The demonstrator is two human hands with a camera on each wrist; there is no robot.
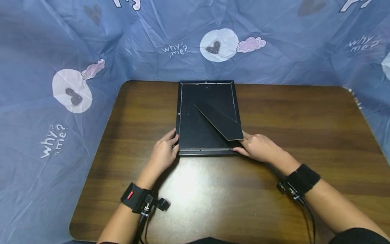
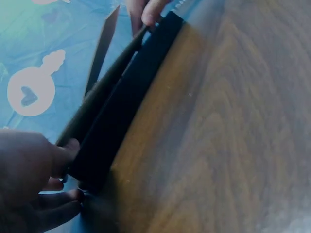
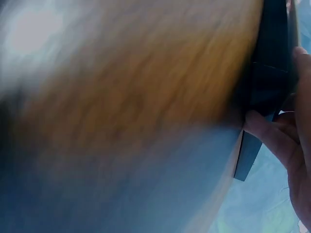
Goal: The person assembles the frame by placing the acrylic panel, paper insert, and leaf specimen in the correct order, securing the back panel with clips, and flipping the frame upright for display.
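Observation:
A black picture frame (image 1: 193, 130) lies back side up on the table, its backing board showing a pale worn outline. From the board a black easel stand leg (image 1: 223, 122) juts up at a slant, its wider end towards the lower right corner. My left hand (image 1: 164, 151) grips the frame's near left corner; in the left wrist view its thumb lies on the upper side with fingers below. At the near right corner my right hand (image 1: 259, 147) holds the frame, thumb on the near edge. Its other fingers are partly hidden behind the stand leg.
The brown wooden table (image 1: 298, 135) has rounded corners. A blue printed cloth (image 1: 146, 37) hangs along its back and sides. Each wrist wears a black strap camera, the left one (image 1: 138, 200) and the right one (image 1: 300, 181), with cables trailing towards me.

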